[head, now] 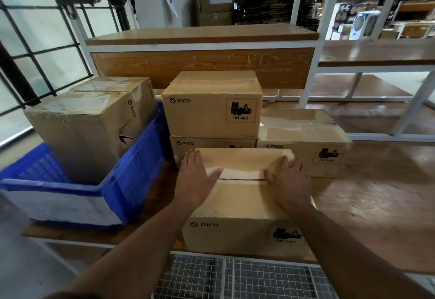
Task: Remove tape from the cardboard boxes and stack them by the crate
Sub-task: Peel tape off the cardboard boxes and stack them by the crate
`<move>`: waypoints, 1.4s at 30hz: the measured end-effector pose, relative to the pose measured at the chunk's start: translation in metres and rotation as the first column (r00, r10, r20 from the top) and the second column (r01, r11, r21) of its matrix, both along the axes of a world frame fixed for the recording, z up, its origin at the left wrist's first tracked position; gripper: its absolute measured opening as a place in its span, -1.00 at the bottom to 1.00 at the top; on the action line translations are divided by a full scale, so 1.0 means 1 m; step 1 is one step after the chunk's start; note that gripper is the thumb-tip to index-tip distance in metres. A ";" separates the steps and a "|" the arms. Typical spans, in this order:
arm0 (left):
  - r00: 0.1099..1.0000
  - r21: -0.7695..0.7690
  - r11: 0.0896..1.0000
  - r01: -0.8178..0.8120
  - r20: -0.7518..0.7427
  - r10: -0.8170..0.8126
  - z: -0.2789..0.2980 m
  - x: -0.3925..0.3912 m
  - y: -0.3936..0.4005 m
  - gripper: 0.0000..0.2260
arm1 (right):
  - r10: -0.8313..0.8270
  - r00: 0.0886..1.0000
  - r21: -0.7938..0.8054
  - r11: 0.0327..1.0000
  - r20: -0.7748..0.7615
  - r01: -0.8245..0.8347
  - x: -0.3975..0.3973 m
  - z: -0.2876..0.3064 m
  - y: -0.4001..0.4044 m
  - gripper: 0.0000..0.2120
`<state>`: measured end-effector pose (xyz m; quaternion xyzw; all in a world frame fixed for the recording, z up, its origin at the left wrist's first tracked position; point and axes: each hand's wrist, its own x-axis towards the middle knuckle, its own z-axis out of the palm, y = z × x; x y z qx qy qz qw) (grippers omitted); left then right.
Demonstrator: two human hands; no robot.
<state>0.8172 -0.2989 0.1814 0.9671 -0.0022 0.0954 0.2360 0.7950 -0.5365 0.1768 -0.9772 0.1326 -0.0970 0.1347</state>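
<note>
Left hand [196,177] and right hand [290,180] flat, fingers straight, pressing the near cardboard box [242,207] top, tape strip [242,173] between the thumbs, stacked boxes [211,108] just beyond the fingertips, blue crate [113,188] left of them

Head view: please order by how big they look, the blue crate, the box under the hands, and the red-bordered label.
1. blue crate
2. box under the hands; it looks close in size and sits nearer, so the order of these two is unsure
3. red-bordered label, clearly smallest
</note>
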 end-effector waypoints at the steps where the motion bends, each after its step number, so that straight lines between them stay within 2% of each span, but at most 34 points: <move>1: 0.998 -0.070 0.996 -0.049 -0.033 0.047 0.002 -0.001 0.001 -0.18 | -0.009 1.000 0.023 1.000 -0.009 0.009 0.000 0.000 0.001 -0.29; 3: 0.984 -0.159 0.978 -0.135 -0.135 0.114 0.005 -0.002 0.002 -0.17 | -0.005 1.000 0.064 0.998 -0.008 0.006 -0.001 0.002 0.002 -0.30; 5: 0.966 -0.151 0.971 -0.186 -0.208 0.152 0.007 -0.003 0.003 -0.22 | -0.001 1.000 0.093 0.996 0.017 -0.001 -0.004 0.004 0.001 -0.36; 8: 0.963 -0.164 0.966 -0.200 -0.214 0.163 0.010 -0.009 0.005 -0.27 | -0.007 0.998 0.115 0.993 0.056 0.000 -0.015 0.011 0.003 -0.46; 12: 0.976 -0.217 0.958 -0.186 -0.151 0.155 0.014 -0.029 0.008 -0.29 | -0.014 0.982 0.135 0.991 0.187 -0.012 -0.033 0.015 0.005 -0.49; 18: 0.991 -0.366 0.927 -0.084 0.069 0.117 0.031 -0.054 0.011 -0.35 | -0.097 0.885 0.305 0.951 0.455 -0.053 -0.056 0.028 0.012 -0.21; 21: 0.968 -0.437 0.899 -0.018 0.218 0.126 0.037 -0.058 0.012 -0.28 | -0.147 0.872 0.397 0.916 0.468 -0.059 -0.063 0.040 0.014 0.02; 24: 0.968 -0.458 0.888 0.032 0.236 0.087 0.026 -0.068 0.018 -0.12 | -0.149 0.893 0.407 0.913 0.425 -0.041 -0.071 0.038 0.012 0.15; 28: 0.974 -0.398 0.916 0.051 0.221 0.042 0.005 -0.077 0.023 0.08 | -0.143 0.912 0.394 0.919 0.384 -0.022 -0.085 0.020 0.007 0.07; 30: 0.978 -0.405 0.913 0.059 0.205 0.027 0.005 -0.077 0.022 0.13 | -0.134 0.910 0.338 0.941 0.393 -0.007 -0.088 0.016 0.003 0.01; 31: 0.975 -0.391 0.918 0.062 0.219 0.027 0.007 -0.076 0.023 0.14 | -0.103 0.907 0.265 0.964 0.408 -0.009 -0.088 0.015 0.001 -0.02; 33: 0.933 -0.263 0.959 0.104 0.359 -0.002 0.013 -0.071 0.021 0.13 | -0.003 0.905 0.035 0.999 0.426 -0.014 -0.084 0.018 0.001 -0.08; 35: 0.848 -0.058 0.980 0.189 0.513 -0.134 0.025 -0.064 0.017 0.08 | 0.119 0.904 -0.155 0.986 0.410 -0.059 -0.077 0.027 0.008 -0.12; 36: 0.821 0.034 0.970 0.242 0.525 -0.224 0.034 -0.061 0.012 0.04 | 0.192 0.906 -0.211 0.970 0.376 -0.118 -0.074 0.034 0.014 -0.14; 37: 0.818 0.106 0.950 0.292 0.486 -0.306 0.044 -0.059 0.006 0.00 | 0.270 0.906 -0.246 0.950 0.327 -0.194 -0.071 0.040 0.021 -0.14; 39: 0.851 0.226 0.903 0.366 0.310 -0.423 0.059 -0.052 -0.004 -0.07 | 0.401 0.894 -0.261 0.901 0.199 -0.346 -0.062 0.052 0.033 -0.17; 42: 0.891 0.374 0.837 0.398 0.061 -0.451 0.064 -0.038 -0.007 -0.21 | 0.518 0.853 -0.210 0.843 0.069 -0.495 -0.049 0.064 0.043 -0.25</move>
